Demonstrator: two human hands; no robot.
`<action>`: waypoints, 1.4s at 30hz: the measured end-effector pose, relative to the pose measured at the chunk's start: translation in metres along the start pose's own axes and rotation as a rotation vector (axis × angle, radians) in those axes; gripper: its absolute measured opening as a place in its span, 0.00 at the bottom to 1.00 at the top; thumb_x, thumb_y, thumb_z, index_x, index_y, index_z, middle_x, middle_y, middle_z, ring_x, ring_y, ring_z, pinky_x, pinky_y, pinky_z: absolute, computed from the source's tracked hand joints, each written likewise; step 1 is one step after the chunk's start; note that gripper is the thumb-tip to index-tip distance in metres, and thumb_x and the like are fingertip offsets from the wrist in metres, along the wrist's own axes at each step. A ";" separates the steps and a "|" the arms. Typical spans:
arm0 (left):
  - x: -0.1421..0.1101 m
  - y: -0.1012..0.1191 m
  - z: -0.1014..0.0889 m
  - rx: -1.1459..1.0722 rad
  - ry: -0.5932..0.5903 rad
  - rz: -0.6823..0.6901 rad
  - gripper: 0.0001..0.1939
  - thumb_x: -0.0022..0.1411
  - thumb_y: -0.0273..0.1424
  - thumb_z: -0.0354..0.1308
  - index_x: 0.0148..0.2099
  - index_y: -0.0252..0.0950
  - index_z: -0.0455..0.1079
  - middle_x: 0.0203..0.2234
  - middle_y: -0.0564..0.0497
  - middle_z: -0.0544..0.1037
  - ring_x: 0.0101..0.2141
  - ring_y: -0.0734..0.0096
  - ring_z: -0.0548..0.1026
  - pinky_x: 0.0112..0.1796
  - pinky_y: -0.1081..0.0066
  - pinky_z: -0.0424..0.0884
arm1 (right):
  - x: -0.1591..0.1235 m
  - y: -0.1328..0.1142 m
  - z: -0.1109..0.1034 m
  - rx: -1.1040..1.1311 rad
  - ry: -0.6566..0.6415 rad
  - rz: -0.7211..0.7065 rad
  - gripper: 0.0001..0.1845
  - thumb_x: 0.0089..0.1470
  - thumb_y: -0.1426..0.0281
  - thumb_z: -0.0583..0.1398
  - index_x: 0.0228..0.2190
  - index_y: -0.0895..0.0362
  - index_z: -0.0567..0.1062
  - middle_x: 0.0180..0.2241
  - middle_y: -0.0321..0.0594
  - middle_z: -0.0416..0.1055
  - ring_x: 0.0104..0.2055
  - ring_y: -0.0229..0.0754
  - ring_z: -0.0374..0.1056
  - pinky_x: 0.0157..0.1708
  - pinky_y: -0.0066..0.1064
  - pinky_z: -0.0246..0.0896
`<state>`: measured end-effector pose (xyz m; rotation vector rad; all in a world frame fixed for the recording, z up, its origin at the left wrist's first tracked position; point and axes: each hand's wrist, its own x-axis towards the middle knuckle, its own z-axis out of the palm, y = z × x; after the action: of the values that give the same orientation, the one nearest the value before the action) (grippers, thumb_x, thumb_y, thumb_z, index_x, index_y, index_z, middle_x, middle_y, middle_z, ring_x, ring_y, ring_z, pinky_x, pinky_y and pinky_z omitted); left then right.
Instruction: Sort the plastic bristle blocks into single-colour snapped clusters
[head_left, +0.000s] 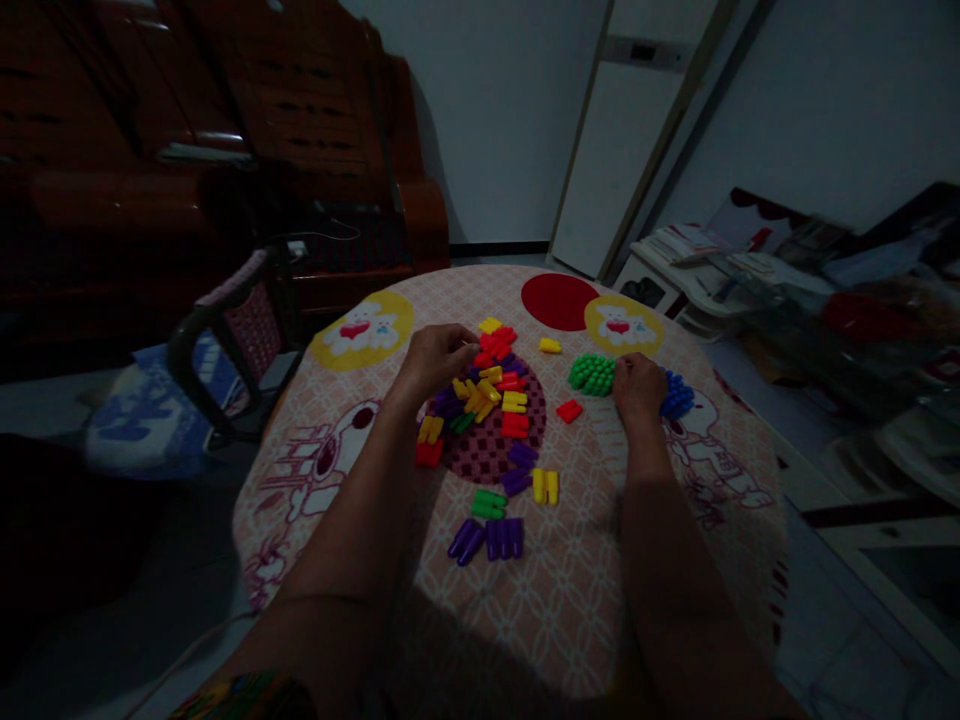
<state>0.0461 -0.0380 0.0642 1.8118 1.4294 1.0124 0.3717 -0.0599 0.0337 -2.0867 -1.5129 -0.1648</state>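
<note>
My left hand [437, 360] is at the left edge of a pile of plastic building pieces, fingers curved and thumb slightly apart, with no piece visible between them. Yellow pieces [481, 396], red pieces [497, 343] and purple pieces [448, 404] lie mixed in that pile. On the right, my right hand [640, 390] has its fingers curled in, and whatever they hold is hidden. It touches a neat group of green pieces [592, 374] on its left. A group of blue pieces [677, 396] sits against its right side, partly covered.
Loose purple pieces [504, 539], a green piece [488, 503] and a yellow piece [546, 486] lie nearer me on the round, cloth-covered table [555, 610]. Single red [569, 411] and yellow [550, 346] pieces lie between the groups. A chair [240, 330] stands at the left.
</note>
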 end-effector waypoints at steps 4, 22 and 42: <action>0.000 -0.003 -0.003 -0.038 0.026 -0.015 0.14 0.54 0.36 0.59 0.39 0.34 0.78 0.24 0.49 0.80 0.24 0.68 0.78 0.26 0.72 0.71 | -0.008 -0.030 -0.019 0.153 0.006 -0.115 0.15 0.57 0.68 0.56 0.37 0.61 0.81 0.35 0.50 0.79 0.38 0.47 0.72 0.39 0.34 0.60; 0.000 -0.008 -0.005 -0.077 0.072 -0.017 0.12 0.54 0.36 0.60 0.38 0.34 0.78 0.23 0.50 0.79 0.25 0.68 0.78 0.27 0.72 0.72 | -0.114 -0.156 0.015 -0.122 -0.614 -0.705 0.17 0.67 0.65 0.53 0.53 0.59 0.70 0.44 0.54 0.78 0.45 0.52 0.76 0.43 0.40 0.69; 0.002 -0.007 -0.010 -0.046 0.082 -0.036 0.13 0.54 0.34 0.59 0.39 0.33 0.78 0.24 0.48 0.80 0.24 0.68 0.78 0.27 0.72 0.72 | -0.114 -0.158 0.020 -0.077 -0.617 -0.757 0.24 0.65 0.62 0.57 0.58 0.59 0.66 0.50 0.55 0.75 0.49 0.53 0.75 0.46 0.41 0.70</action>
<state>0.0344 -0.0340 0.0641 1.7240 1.4700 1.1035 0.1826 -0.1119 0.0276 -1.5730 -2.6546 0.1701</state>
